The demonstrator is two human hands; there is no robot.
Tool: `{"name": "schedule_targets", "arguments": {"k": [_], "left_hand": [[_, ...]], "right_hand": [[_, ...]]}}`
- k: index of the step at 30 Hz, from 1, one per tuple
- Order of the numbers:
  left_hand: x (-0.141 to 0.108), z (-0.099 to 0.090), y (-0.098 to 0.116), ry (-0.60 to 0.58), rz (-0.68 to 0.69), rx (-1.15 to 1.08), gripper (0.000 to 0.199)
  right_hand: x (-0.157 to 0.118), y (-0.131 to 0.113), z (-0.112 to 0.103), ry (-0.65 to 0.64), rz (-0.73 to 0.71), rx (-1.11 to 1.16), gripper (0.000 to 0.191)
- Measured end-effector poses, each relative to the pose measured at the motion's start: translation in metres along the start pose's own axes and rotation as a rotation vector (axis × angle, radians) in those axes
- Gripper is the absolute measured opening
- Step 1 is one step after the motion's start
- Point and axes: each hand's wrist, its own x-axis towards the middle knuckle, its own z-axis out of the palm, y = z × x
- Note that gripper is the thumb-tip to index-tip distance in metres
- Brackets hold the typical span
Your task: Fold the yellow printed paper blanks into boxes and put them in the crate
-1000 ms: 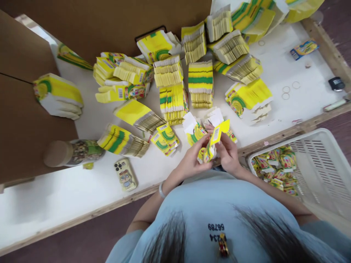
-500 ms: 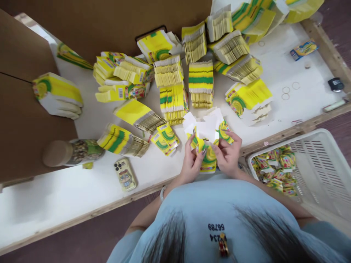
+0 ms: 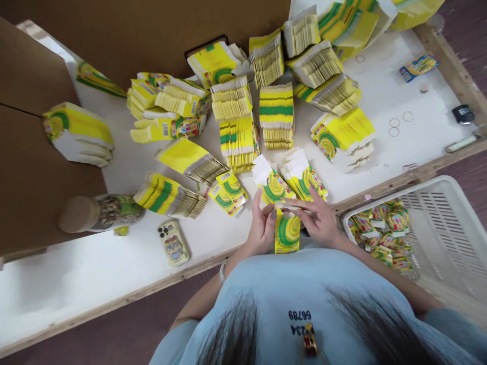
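Held carton (image 3: 287,234) partly behind fingers (image 3: 307,220); basket (image 3: 437,228) cut by right edge; jar (image 3: 80,214) contents (image 3: 111,209) blurred, possibly nuts.

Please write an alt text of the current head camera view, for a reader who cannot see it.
A person's left hand and right hand hold a small yellow-green carton at the edge of a white table. Stacks of flat yellow cartons spread beyond, with a phone at left and a white basket of cartons at right.
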Motion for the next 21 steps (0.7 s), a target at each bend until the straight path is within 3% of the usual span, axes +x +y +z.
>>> {"name": "schedule_targets", "arguments": {"k": [2, 4, 8, 10, 12, 21], "left_hand": [[0.001, -0.004, 0.002, -0.026, 0.011, 0.073, 0.057], [0.003, -0.01, 0.005, -0.076, 0.021, 0.199, 0.055], [0.007, -0.019, 0.009, -0.081, 0.03, 0.36, 0.046], [0.008, -0.019, 0.01, -0.061, 0.038, 0.376, 0.045], [0.008, -0.019, 0.011, -0.054, 0.046, 0.361, 0.045], [0.013, -0.018, 0.005, -0.094, 0.117, 0.413, 0.048]], "right_hand": [[0.0, 0.003, -0.008, -0.172, -0.091, 0.026, 0.034], [0.0, 0.004, -0.014, -0.288, -0.07, 0.076, 0.044], [-0.001, -0.005, -0.009, -0.389, 0.369, 0.276, 0.05], [0.0, -0.011, -0.004, -0.42, 0.54, 0.412, 0.052], [0.003, -0.014, -0.003, -0.412, 0.617, 0.496, 0.05], [0.015, -0.01, -0.006, -0.468, 0.717, 0.734, 0.048]]}}
